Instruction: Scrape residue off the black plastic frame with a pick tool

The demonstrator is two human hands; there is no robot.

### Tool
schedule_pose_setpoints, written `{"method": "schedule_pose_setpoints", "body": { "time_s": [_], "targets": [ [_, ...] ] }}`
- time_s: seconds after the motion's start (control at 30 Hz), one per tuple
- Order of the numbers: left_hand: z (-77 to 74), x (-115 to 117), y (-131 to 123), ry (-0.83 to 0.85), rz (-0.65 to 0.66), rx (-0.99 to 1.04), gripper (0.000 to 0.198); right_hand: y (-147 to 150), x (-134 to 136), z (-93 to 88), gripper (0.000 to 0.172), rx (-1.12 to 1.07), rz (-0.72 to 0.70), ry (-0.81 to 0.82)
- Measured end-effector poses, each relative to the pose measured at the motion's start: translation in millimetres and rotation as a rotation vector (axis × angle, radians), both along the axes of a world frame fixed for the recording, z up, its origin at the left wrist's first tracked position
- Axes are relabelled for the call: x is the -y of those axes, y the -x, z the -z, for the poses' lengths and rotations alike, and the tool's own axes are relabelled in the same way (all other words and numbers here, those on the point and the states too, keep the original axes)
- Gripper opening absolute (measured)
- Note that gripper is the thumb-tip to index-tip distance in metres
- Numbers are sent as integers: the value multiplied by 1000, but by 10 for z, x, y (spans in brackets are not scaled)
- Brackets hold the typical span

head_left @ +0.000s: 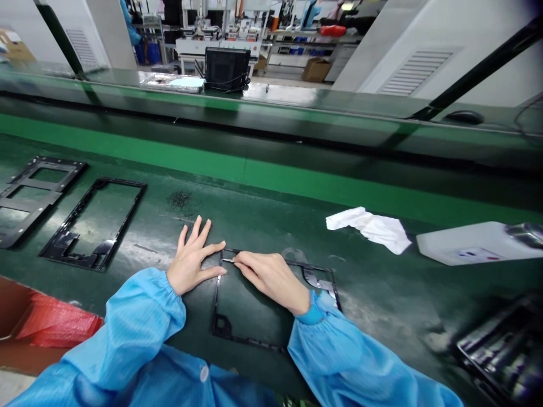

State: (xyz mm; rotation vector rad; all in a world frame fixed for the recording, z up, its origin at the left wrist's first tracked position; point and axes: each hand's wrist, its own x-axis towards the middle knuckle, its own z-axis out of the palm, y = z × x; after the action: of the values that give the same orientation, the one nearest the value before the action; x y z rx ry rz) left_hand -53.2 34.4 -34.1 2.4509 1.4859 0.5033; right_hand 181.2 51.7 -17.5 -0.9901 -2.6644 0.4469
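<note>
A thin black rectangular frame (250,340) lies flat on the green bench in front of me. My left hand (192,260) rests at its upper left corner, fingers spread, with the thumb and index finger touching the frame's edge. Between the fingertips of my right hand (265,274) is a slim metal tool (228,260), its tip pointing left at the inner side of that corner. The exact kind of tool cannot be made out. My right hand and sleeve hide part of the frame's middle and right side.
Another black frame (123,229) and a thicker grey-black fixture (31,195) lie to the left. Dark shavings (179,199) are heaped behind my left hand. A white cloth (369,226), a white bottle (462,244) and stacked dark frames (504,350) lie right. A box with red wrap (59,322) stands lower left.
</note>
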Motion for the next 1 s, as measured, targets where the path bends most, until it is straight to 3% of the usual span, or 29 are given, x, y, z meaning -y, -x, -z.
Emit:
{"method": "schedule_pose_setpoints", "body": {
  "time_s": [0.33,0.5,0.7,0.9,1.0],
  "targets": [
    [-11,10,-9,4,-7,18,52,-26,15,-33,22,-116,74,140],
    [-6,3,1,14,-15,74,59,-17,28,22,20,-125,99,105],
    [-91,2,-20,26,-42,214,24,21,57,24,21,-133,65,4],
    [-191,-17,-34,94,12,314,24,58,89,-12,26,-112,41,-142],
    [-181,-62,43,92,-70,343,24,40,79,-20,25,-118,80,-122]
  ]
}}
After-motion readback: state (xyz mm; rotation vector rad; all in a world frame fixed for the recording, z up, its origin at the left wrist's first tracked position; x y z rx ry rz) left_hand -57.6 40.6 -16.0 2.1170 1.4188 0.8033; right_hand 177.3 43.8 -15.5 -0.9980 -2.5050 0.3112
